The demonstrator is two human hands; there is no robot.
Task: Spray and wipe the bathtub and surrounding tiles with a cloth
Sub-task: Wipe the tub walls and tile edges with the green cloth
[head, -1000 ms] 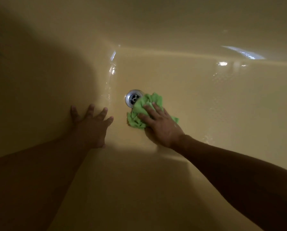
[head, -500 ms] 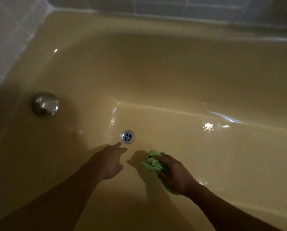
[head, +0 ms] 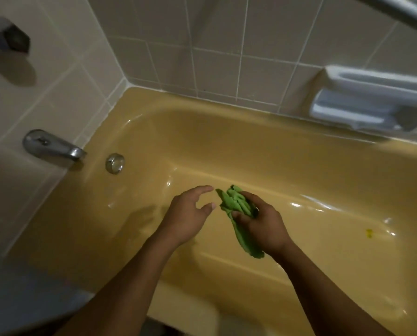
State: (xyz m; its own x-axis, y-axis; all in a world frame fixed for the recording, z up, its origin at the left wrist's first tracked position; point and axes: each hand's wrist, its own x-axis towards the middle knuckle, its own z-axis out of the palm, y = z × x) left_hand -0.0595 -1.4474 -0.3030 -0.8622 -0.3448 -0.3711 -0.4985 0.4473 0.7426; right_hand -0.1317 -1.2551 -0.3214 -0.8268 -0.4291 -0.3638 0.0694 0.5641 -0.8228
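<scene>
Two bare hands of ours are out over the bathtub (head: 251, 141), above its floor near the spout end. Our right hand (head: 260, 226) has its grip closed round the green cloth (head: 236, 204), fingers and thumb curled about the bunched middle. One end of the cloth sticks up past the fingers and the other hangs down beside the wrist. Our left hand (head: 188, 214) hovers just beside the cloth with its grip spread, thumb and forefinger apart, holding nothing. We cannot tell whether a fingertip touches the cloth. On the tub's end wall sits a round metal overflow plate (head: 115, 163), and the spout (head: 54, 145) juts from the tiles (head: 217, 44) above that end's rim. A soap dish (head: 372, 98) is set in the wall above the tub's far rim. A small yellow speck (head: 369, 233) lies on the tub floor.
</scene>
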